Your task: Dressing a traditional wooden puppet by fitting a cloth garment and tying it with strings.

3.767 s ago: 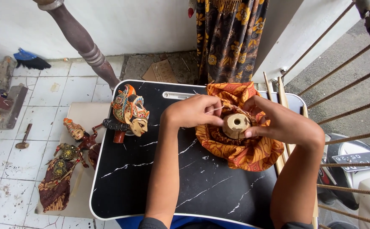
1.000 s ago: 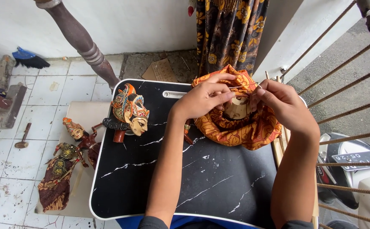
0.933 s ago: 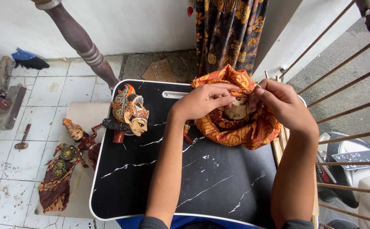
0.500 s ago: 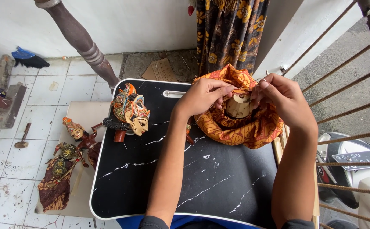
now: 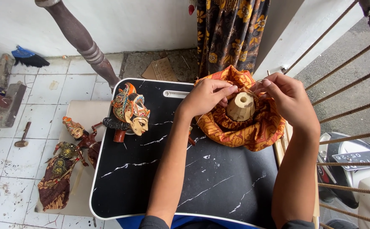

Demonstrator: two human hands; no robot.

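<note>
Head view, both hands [image 5: 206, 95] [image 5: 288, 95] pinching patterned orange cloth [image 5: 244, 127] around pale wooden cone [image 5: 241, 107]

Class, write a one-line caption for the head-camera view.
Both hands, left hand and right hand, pinch orange patterned cloth around a wooden cone on a black marbled tray.

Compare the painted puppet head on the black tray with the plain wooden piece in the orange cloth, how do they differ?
The painted puppet head is finished, with face and colourful headdress; the wooden piece is bare and faceless. The head lies untouched; the piece stands upright in the orange cloth, between the left hand and right hand. Both are on the black tray.
</note>
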